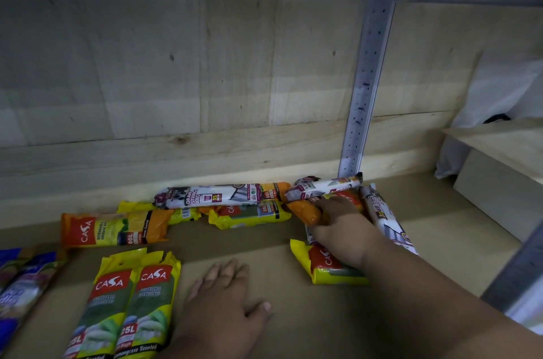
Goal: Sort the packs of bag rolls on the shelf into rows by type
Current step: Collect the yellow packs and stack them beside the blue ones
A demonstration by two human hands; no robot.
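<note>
My right hand (338, 223) curls around an orange pack (305, 213) at the back of the shelf (293, 314); my left hand (226, 297) lies flat and spread on the board, holding nothing. Just left of it stand two yellow 25L packs (129, 308). Beyond, an orange 60L pack (114, 229) and a white drawstring pack (217, 196) lie along the back.

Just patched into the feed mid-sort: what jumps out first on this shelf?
The right hand reaches into the jumbled heap at the back right and grips an orange pack. At front left two yellow packs lie neatly side by side, with the left hand flat on the shelf board beside them. A white drawstring bag roll lies along the back wall.
</note>
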